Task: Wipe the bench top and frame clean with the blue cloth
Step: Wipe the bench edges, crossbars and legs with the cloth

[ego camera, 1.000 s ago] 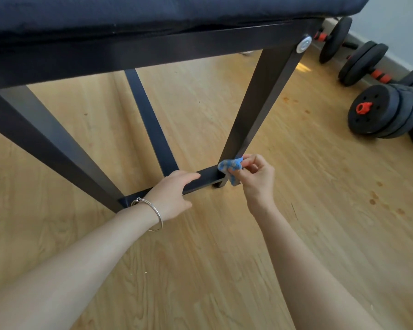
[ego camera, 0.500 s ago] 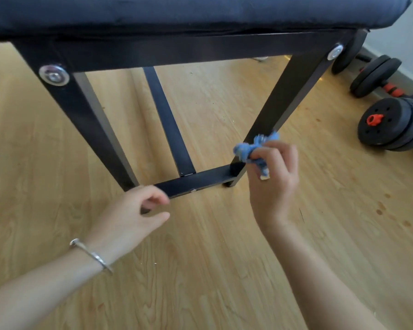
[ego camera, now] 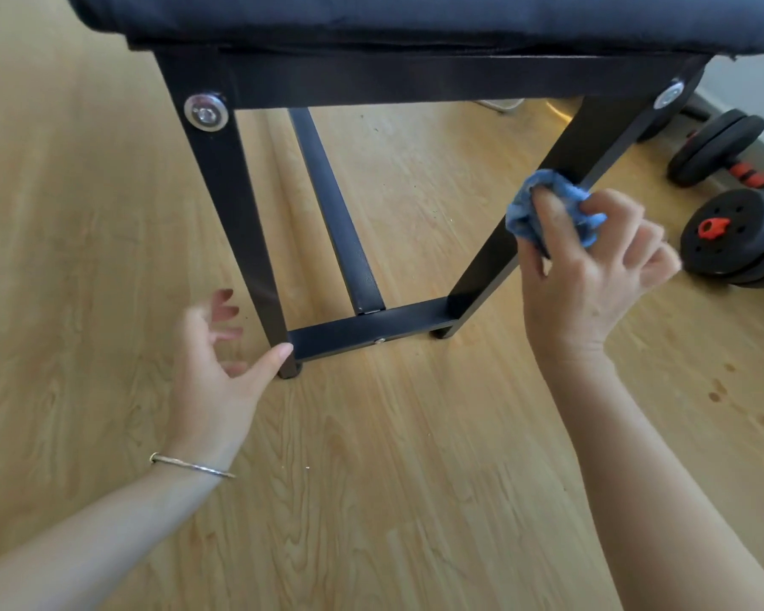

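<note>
Head view: I log the right hand (ego camera: 592, 275) pinching the blue cloth (ego camera: 531, 213), now higher against the bench leg (ego camera: 592, 138) at 2 o'clock. The left hand (ego camera: 212, 372) at 8 o'clock, fingers spread, no longer grips the crossbar (ego camera: 371, 330).

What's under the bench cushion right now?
Black frame: left leg, low crossbar, centre rail, over wood floor. The right hand holds the blue cloth against the right leg, hiding that patch.

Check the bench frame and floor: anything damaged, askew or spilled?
The black metal bench frame looks straight and intact. Only oddity: small reddish-brown spots on the light wooden floor near the black dumbbell plates, like dried drips. The right hand holds the crumpled blue cloth at the leg.
</note>
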